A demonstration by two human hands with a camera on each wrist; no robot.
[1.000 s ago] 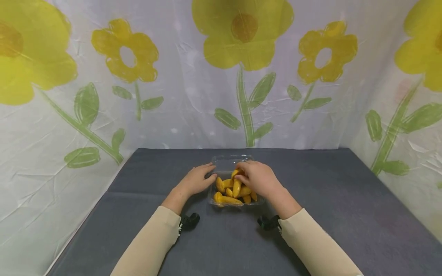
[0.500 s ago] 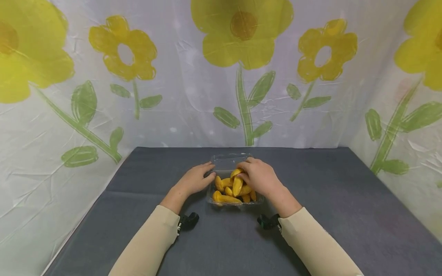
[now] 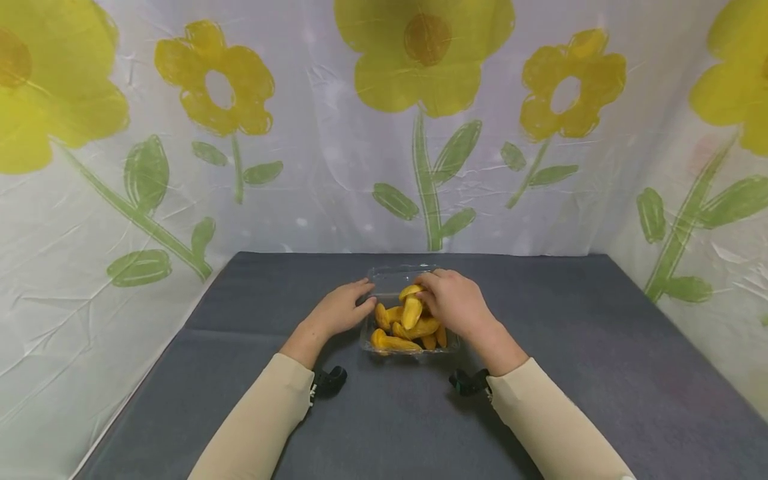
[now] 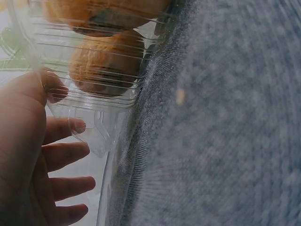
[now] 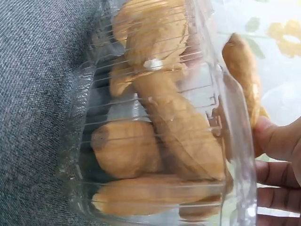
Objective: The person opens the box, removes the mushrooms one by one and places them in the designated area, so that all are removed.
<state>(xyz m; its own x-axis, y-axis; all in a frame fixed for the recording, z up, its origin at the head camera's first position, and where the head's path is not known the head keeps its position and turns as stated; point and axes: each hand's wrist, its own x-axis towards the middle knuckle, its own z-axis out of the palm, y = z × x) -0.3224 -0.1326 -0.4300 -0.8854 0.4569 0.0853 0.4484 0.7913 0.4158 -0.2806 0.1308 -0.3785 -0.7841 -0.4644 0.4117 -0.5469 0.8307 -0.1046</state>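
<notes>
A clear plastic clamshell container (image 3: 366, 345) stands on the table, lid raised at the back, with several yellow mushrooms (image 3: 393, 342) inside. My right hand (image 3: 459, 303) pinches one mushroom (image 3: 411, 312) by its cap between thumb and fingers, stem pointing down, over the others. In the right wrist view this held mushroom (image 5: 244, 75) rises above the container's rim, beside my thumb. My left hand (image 3: 341, 309) rests at the container's left back corner. The left wrist view shows its thumb against the plastic wall, and its other fingers (image 4: 70, 155) spread fairly straight near the hinge side.
A dark grey cloth (image 3: 252, 393) covers the table. Behind it and at both sides hangs a white curtain (image 3: 318, 167) printed with yellow flowers. Black wrist cameras (image 3: 330, 382) sit under both cuffs.
The right hand has lifted its mushroom slightly up from the pile, uncovering more of the mushroom beneath. The left hand stays at the container's corner.
</notes>
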